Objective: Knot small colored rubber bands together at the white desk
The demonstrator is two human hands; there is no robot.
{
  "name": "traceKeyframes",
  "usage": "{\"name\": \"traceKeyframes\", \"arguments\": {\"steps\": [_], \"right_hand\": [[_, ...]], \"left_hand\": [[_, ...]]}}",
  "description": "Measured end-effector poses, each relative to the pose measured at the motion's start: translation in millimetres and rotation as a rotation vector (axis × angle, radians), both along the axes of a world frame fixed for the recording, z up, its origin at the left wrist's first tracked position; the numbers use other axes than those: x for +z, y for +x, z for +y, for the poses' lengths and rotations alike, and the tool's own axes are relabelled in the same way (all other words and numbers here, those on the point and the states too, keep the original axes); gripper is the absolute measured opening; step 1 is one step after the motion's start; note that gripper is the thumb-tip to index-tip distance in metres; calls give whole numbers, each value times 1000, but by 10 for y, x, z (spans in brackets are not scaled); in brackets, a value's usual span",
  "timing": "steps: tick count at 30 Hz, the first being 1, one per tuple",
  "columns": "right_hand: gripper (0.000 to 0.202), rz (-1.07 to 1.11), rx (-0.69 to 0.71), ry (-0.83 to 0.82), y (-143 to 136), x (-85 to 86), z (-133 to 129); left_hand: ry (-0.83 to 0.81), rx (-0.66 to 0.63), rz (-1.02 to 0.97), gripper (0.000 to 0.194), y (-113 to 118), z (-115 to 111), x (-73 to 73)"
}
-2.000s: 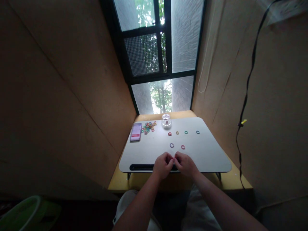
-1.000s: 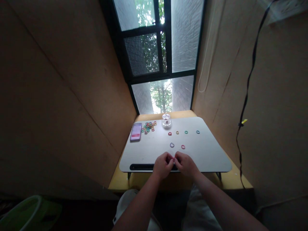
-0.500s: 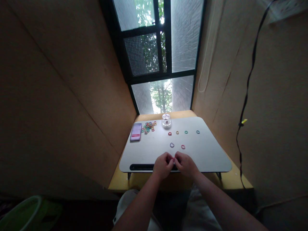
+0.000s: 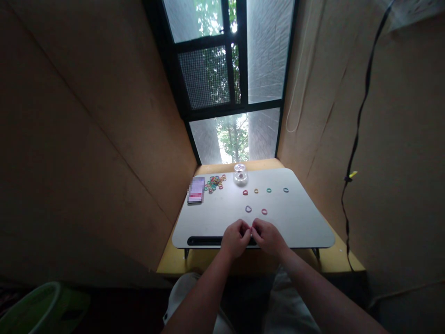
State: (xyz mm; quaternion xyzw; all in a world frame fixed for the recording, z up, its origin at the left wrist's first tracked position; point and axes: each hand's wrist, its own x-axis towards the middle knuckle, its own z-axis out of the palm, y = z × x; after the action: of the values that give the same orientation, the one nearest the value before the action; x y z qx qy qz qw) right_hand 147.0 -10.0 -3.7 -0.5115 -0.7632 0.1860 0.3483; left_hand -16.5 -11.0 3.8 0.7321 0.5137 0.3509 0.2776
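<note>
White tabletop [image 4: 212,220] holds coloured bands [image 4: 216,182] beside an unreadable phone [image 4: 196,190].

The lower center contains six separate rings [image 4: 245,192], one ring pile [image 4: 216,182], one clear container [image 4: 240,178], one phone [image 4: 196,190], one white table [image 4: 205,221], two hands [image 4: 234,239]; the lower left contains one green basket [image 4: 74,299].

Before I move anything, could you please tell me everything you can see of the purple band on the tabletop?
The purple band is a small, thin loop, bent out of round. It lies on the white tabletop, beyond the left hand and right hand, to the left of a pink band, touching only the tabletop. It is too small to tell its material.
</note>
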Motion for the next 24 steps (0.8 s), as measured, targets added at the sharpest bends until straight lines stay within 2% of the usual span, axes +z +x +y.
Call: {"name": "traceKeyframes", "arguments": {"steps": [24], "right_hand": [[16,10,-7,-1,-11,27,-14]], "left_hand": [[5,2,12,11,-6,-7,-5]]}}
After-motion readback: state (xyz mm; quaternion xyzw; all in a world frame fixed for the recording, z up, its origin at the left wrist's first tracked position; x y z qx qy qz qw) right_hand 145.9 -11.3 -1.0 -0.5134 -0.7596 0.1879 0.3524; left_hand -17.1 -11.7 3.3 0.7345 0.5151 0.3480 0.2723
